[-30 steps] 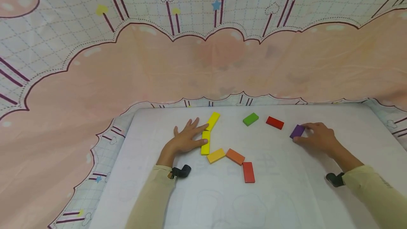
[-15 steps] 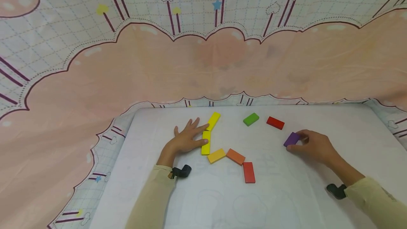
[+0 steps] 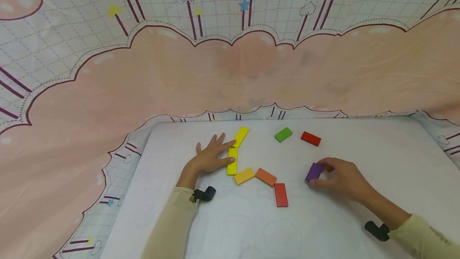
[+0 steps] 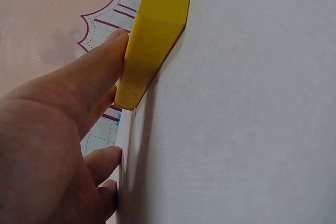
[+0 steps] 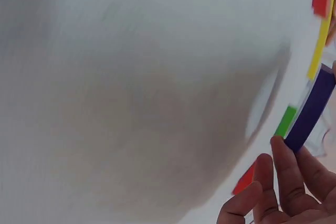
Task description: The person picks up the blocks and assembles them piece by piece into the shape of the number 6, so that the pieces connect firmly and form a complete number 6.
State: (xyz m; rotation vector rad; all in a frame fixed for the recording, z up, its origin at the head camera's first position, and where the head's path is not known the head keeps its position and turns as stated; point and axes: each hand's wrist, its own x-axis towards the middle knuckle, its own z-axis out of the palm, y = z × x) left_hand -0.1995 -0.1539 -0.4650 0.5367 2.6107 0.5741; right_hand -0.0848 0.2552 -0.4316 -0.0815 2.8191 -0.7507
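My left hand lies spread on the white tabletop, its thumb and index finger touching two yellow blocks. The nearer yellow block and the farther yellow block meet end to end at an angle. From there the row bends on through an amber block, an orange block and a red block. To the right of that row, my right hand pinches a purple block between thumb and fingers; the right wrist view shows this purple block close to the fingertips.
Toward the back of the white table lie a green block and a darker red block, apart from the row. A patterned pink and white cloth hangs behind the table's far edge.
My right hand has carried the purple block left and toward me, away from the darker red block. My left hand has stayed on the yellow blocks, and the other blocks have kept their places.
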